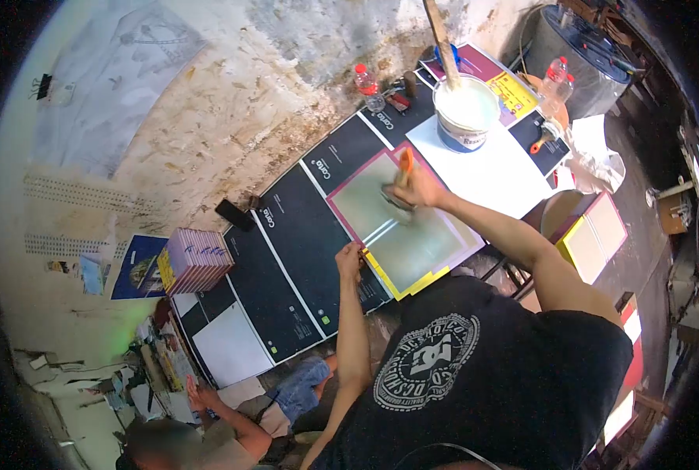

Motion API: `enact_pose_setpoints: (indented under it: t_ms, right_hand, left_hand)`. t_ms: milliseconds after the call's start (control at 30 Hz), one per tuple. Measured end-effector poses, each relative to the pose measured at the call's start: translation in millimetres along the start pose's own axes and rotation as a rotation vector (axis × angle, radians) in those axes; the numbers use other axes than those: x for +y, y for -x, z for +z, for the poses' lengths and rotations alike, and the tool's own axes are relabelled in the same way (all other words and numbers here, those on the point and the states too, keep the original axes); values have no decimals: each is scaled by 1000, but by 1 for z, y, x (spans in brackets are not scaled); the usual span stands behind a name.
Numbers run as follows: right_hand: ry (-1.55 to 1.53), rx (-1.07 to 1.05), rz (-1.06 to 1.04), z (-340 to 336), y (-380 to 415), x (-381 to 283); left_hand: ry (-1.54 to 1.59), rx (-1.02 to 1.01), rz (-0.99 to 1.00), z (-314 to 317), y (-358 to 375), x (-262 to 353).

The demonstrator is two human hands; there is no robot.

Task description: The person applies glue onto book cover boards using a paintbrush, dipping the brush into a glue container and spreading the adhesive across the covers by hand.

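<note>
My right hand [413, 188] is closed around a paintbrush with an orange handle [406, 161]. Its bristles are over the upper half of a book cover sheet [420, 254], blurred by motion. This sheet lies flat, with a pink and yellow border, pale panels and white stripes across its middle. At the sheet's left edge, my left hand [351, 262] has its fingers pressed together on the border. Beyond the sheet stands a bucket of white paste [467, 110], with a wooden stick [442, 43] upright in it.
Black printed boards [302, 227] cover the table. White paper [490, 168] lies under the bucket. At left are a stack of books [196, 262] and a dark phone-like object [235, 214]. Plastic bottles [369, 90] and another brush [539, 144] lie further off. A person [232, 415] sits lower left.
</note>
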State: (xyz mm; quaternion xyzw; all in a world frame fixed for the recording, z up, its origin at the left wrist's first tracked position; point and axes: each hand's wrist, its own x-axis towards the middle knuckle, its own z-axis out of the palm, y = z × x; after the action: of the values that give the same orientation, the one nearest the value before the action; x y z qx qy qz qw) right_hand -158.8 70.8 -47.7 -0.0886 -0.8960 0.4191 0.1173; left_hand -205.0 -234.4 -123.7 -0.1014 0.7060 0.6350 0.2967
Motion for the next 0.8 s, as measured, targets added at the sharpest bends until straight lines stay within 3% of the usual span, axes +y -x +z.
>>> enact_pose_setpoints:
  t_ms: [33,100,200,267,300,333,400,467,500,533,567,600,667,733,800]
  right_hand:
    - [135,-87,150,-20,32,-8]
    - [-52,123,549,-46,64,5]
    - [2,630,422,-55,105,-15]
    - [-90,653,237,-33,131,-15]
    - [1,523,295,-27,148,-18]
    - [108,333,543,-25,166,-17]
    - [122,723,458,-20,212,8]
    - [258,899,547,-47,252,13]
    - [233,1017,525,-64,270,4]
    - [223,943,688,-81,296,9]
    - [220,1053,696,-88,325,32]
    - [128,1091,832,-100,357,48]
    - [-162,1208,788,-111,414,64]
    - [-345,1310,817,-114,437,29]
    - [-412,1379,1005,-115,433,-18]
  left_hand:
    - [0,-24,18,-3,-2,0]
    - [-30,0,8,0,6,6]
    - [57,-83,12,5,5,4]
    - [83,-82,-11,5,2,5]
    - [75,-95,-6,1,-4,2]
    - [66,-106,-3,-1,-9,-3]
    - [-8,-62,-28,3,-3,7]
    - [28,-35,-29,-2,-12,-2]
    - [72,-138,4,-22,-37,-25]
    - [61,-124,-10,-30,-22,-11]
    - [39,-103,-9,-43,-19,-5]
    - [15,-82,-16,-58,-16,-3]
    - [56,-71,-31,-93,-3,4]
    - [61,-43,-35,-148,-24,-23]
    - [57,-54,-10,-189,3,-6]
